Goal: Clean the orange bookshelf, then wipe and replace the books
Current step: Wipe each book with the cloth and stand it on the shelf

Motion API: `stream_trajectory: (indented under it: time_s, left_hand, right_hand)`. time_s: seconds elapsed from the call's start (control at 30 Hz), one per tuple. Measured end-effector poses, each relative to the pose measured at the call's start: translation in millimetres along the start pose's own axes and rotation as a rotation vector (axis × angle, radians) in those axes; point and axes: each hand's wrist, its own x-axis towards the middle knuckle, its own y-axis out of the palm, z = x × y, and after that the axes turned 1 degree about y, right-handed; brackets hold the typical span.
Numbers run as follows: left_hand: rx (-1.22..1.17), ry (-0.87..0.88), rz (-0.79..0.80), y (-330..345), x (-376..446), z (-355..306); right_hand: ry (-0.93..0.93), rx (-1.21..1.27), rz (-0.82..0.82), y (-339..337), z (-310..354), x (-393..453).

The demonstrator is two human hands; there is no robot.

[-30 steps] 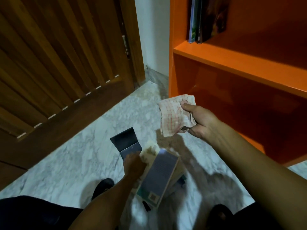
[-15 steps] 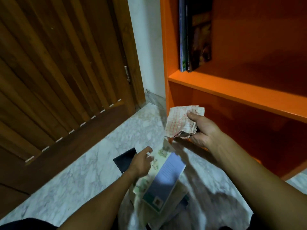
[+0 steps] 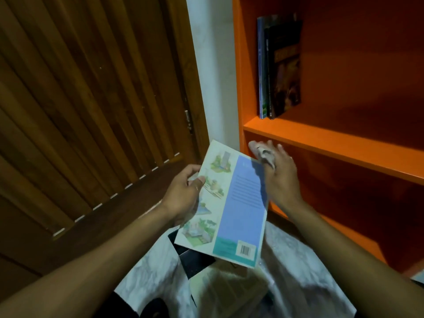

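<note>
My left hand [image 3: 183, 193] grips the left edge of a thin book [image 3: 231, 203] with a pale illustrated cover and a blue panel, held up over the floor with its back cover facing me. My right hand [image 3: 278, 177] is at the book's right edge with a crumpled checked cloth [image 3: 263, 153] caught between its fingers; how the fingers lie behind the book is hidden. The orange bookshelf [image 3: 321, 143] stands to the right. Two books [image 3: 278, 65] stand upright at the left end of its upper shelf.
More books [image 3: 224, 290] lie in a pile on the marble floor [image 3: 149, 271] below my hands, one dark [image 3: 195, 260]. A brown slatted wooden door [image 3: 91, 111] fills the left. A white wall strip [image 3: 213, 76] separates door and shelf.
My left hand has lifted the blue-panelled book off the floor pile up to shelf height. My right hand with the cloth has come against the book's right edge. The view has tilted upward.
</note>
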Motion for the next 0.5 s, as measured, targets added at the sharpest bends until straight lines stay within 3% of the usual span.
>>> stream_trajectory:
  time_s: [0.07,0.5]
  left_hand:
    - [-0.048,0.017,-0.017,9.0,-1.4,2.7]
    - [-0.233,-0.049,-0.315,4.6,22.4,6.8]
  right_hand:
    - [-0.095,-0.11,0.082,9.9,-0.9,-11.0]
    - [-0.309,0.008,0.515,24.4,16.8,-84.8]
